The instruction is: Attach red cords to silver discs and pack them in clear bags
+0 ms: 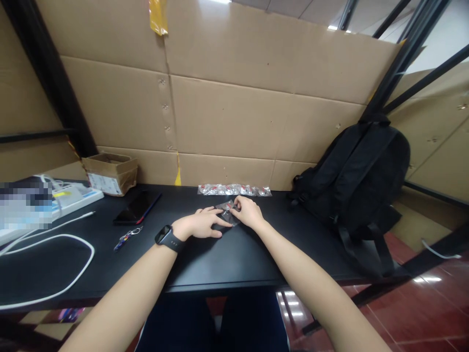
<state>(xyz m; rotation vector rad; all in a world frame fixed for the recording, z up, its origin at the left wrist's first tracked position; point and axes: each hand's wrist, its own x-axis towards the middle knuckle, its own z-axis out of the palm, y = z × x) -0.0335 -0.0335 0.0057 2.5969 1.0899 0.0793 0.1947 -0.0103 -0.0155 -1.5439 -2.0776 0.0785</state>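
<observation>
A small clear plastic bag [227,209] with something red and silvery inside lies on the black table between my hands. My left hand [198,223], with a dark watch [167,236] on its wrist, rests flat with fingers spread, its fingertips at the bag's left side. At the bag's right side, my right hand [249,211] is closed, thumb and fingers pinched at its edge. Just beyond, several similar clear bags [234,189] lie in a row along the cardboard wall. What exactly is inside the bags is too small to tell.
On the left are a phone [137,208], a keyring [127,238], a white cable [86,266], a small cardboard box [112,172] and a white box [78,193]. A black backpack [366,171] leans at the right. Cardboard sheeting [234,107] closes off the back.
</observation>
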